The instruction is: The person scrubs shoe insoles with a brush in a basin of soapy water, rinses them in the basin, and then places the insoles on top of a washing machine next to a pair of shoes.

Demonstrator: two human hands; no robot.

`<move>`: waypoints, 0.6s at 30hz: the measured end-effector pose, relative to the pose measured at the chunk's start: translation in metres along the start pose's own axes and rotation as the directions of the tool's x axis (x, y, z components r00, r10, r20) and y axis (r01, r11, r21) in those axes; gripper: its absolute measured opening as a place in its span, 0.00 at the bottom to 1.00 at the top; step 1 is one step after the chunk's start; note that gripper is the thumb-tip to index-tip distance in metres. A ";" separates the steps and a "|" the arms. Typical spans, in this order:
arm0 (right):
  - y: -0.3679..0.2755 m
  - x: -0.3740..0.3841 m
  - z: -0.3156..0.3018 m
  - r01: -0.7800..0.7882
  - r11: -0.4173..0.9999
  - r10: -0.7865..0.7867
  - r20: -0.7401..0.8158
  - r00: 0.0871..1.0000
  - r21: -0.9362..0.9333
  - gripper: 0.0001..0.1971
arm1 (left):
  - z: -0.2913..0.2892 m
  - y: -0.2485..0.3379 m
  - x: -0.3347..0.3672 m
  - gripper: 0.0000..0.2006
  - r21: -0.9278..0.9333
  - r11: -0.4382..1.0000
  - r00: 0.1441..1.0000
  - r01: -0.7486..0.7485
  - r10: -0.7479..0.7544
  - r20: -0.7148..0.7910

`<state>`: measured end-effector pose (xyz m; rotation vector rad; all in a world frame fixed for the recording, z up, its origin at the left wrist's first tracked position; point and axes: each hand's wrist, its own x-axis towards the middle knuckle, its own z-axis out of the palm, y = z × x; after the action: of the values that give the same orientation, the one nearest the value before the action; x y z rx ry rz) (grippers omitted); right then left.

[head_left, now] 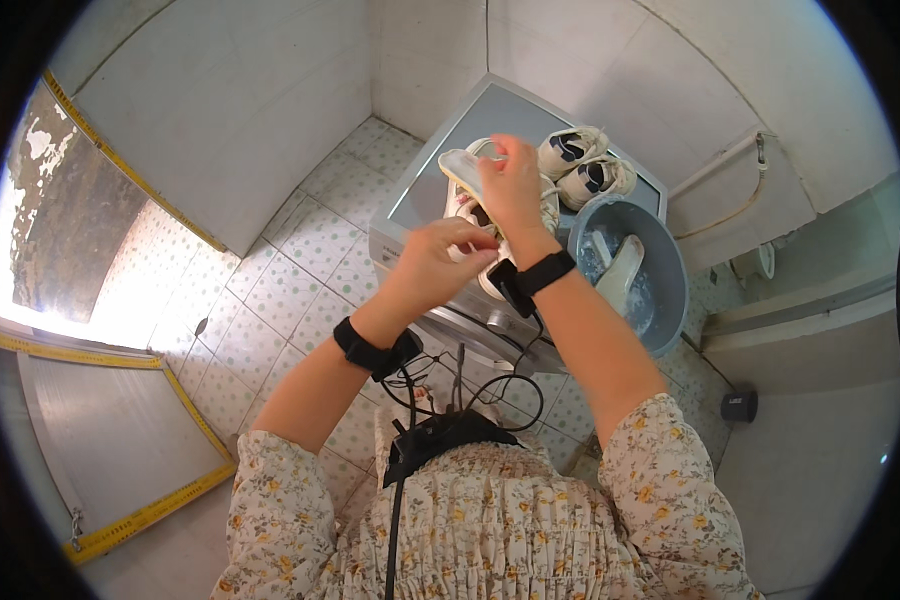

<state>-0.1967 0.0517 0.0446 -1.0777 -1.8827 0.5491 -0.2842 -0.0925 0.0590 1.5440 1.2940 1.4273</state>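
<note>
A white insole [460, 168] with a yellowish edge is tilted above a pair of pale lace-up shoes, one of them a shoe [550, 205] partly behind my wrist. My right hand [510, 190] is closed on the insole's side, fingers bent over it. Beside its near end, my left hand [435, 262] has thumb and fingers pinched together; what lies between them is hidden. The shoes rest on a grey-topped washing machine [435, 185]. Two more pale shoes with dark linings, a shoe [567, 150] and a shoe [598, 182], stand toward its far right.
A grey-blue basin [676, 285] at the right holds sudsy water, a second white insole [622, 268] and a whitish object [597, 248]. Black cables [510, 400] hang below my wrists. A hose [735, 215] runs along the right wall. A dark cup [739, 405] sits lower right.
</note>
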 end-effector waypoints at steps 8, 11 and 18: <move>-0.005 -0.009 0.003 -0.032 0.991 0.032 0.004 0.999 -0.129 0.16 | 0.028 0.027 -0.022 0.09 0.194 0.977 0.986 -0.084 0.110 -0.125; -0.006 -0.007 -0.002 -0.085 0.992 0.086 0.000 0.996 -0.098 0.16 | 0.034 0.027 -0.024 0.10 0.084 0.996 0.995 -0.020 0.028 -0.095; 0.001 -0.012 -0.010 -0.157 0.973 0.137 -0.126 0.983 -0.167 0.18 | 0.050 0.028 -0.033 0.09 0.027 0.997 0.998 0.068 -0.068 -0.007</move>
<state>-0.1850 0.0417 0.0436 -1.3449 -1.7866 0.4003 -0.2263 -0.1242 0.0656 1.4998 1.3619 1.3777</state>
